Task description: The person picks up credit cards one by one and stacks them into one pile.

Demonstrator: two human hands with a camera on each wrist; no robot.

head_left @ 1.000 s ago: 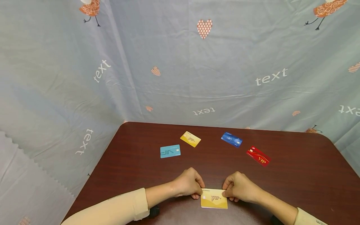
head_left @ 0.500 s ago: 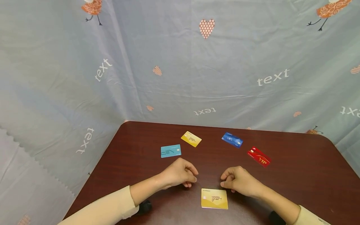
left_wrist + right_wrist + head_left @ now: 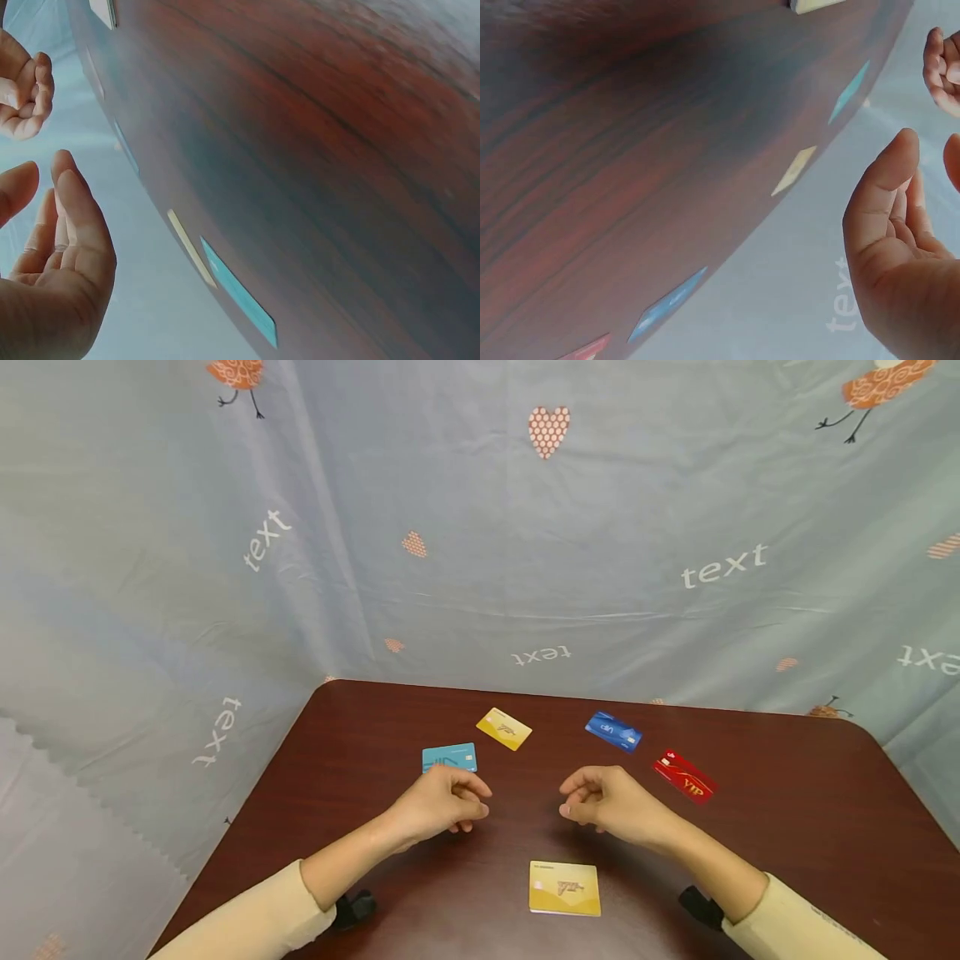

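Observation:
A gold card, with a thick edge like a small stack, lies on the table near its front. My left hand hovers above the table, fingers loosely curled with nothing in them, and covers the lower part of the teal VIP card in the head view. Opposite it, my right hand is raised too, loosely curled and holding nothing. Farther back lie a yellow card and a blue VIP card. To the right lies a red VIP card.
The dark wooden table has rounded far corners. A grey-blue curtain printed with hearts and birds hangs behind it and along the left. Black bands show at both wrists.
Both hands have let go of the gold card and risen away toward the back. The left hand has also moved left, toward the teal card. The gold card stays on the table.

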